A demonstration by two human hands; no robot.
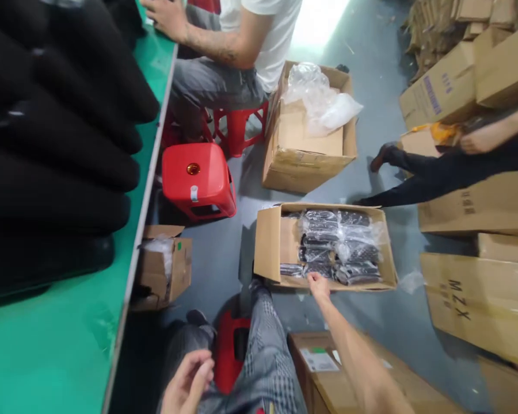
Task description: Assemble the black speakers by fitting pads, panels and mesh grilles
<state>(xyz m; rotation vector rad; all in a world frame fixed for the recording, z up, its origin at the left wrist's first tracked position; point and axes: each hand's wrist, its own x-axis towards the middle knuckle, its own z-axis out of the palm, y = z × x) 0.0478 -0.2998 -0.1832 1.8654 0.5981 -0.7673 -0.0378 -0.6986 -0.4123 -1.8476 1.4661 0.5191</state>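
My right hand point(318, 284) reaches over the near wall of an open cardboard box point(268, 244). Its fingers are pinched at the edge of a plastic-wrapped black item point(319, 269); the fingertips are partly hidden. Several similar dark, long pieces in clear plastic bags point(356, 238) lie in rows inside that box. Low in the view, above my lap, my left hand point(189, 379) is loosely curled, thumb and fingers apart, with nothing in it.
A green-topped table point(47, 345) on the left bears several long black pieces point(56, 149). Red stools point(195, 172) stand beside it, one under a seated person point(242, 46). Another carton point(306, 172) holds clear plastic. At right, a person's legs point(427, 172) stand among stacked cartons point(479, 305).
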